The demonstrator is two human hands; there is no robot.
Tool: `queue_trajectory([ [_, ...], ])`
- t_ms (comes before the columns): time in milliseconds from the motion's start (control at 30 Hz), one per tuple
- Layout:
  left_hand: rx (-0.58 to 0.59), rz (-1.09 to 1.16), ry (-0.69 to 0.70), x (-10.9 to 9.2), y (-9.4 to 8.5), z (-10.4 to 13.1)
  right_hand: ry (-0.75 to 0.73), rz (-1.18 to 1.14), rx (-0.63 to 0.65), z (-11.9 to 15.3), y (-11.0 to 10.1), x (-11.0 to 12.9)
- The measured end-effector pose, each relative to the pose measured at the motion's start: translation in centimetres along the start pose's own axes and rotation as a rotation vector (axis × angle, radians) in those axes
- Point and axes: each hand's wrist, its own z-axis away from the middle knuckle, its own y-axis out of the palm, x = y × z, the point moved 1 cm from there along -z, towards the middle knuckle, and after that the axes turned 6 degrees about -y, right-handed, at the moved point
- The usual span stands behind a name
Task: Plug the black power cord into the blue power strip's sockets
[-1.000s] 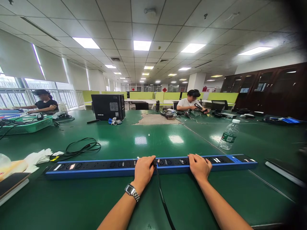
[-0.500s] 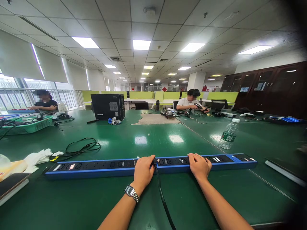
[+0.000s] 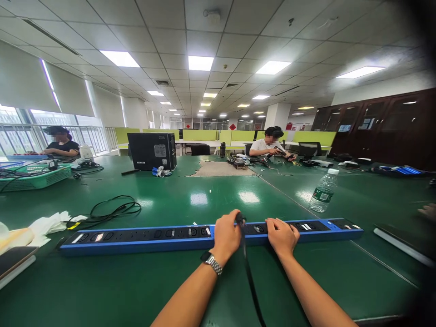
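A long blue power strip [image 3: 136, 245] with a black socket face lies across the green table [image 3: 102, 286]. My left hand [image 3: 226, 236], with a metal watch at its wrist, is closed on a black plug [image 3: 240, 219] over the strip's middle. From the plug a black cable [image 3: 251, 277] runs down towards me. The plug looks raised off the sockets. My right hand [image 3: 282, 236] rests on the strip further right, its fingers bent over the top and gripping the edge.
Beyond the strip stand a water bottle [image 3: 323, 190] and a black computer case [image 3: 152, 152]. Coiled cable [image 3: 119, 209], tissues [image 3: 51, 227] and a green basket [image 3: 44, 178] are at left. Two people [image 3: 267, 147] sit at the far side.
My left hand has moved right along the strip with the plug, which has come up from the socket face. My right hand has stayed in place on the strip.
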Motion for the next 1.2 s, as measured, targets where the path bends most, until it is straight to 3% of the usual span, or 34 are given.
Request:
queue_trajectory([
  [100,0.086,-0.050,-0.006,-1.5,1.9,-0.7,-0.003,-0.001,0.006,0.0,0.0,0.0],
  [233,0.123,-0.121,-0.031,-1.4,3.2,-1.1,-0.005,-0.007,0.003,-0.1,-0.1,0.1],
  [567,0.126,-0.167,-0.007,-1.6,3.5,-1.1,0.006,-0.007,-0.009,0.0,-0.2,0.4],
  [767,0.091,-0.145,0.103,-1.9,4.0,-0.3,-0.001,0.011,0.005,0.0,-0.2,0.4],
  [1200,0.084,-0.191,0.005,-1.7,3.9,-0.5,0.025,-0.010,0.030,0.0,-0.1,0.1],
])
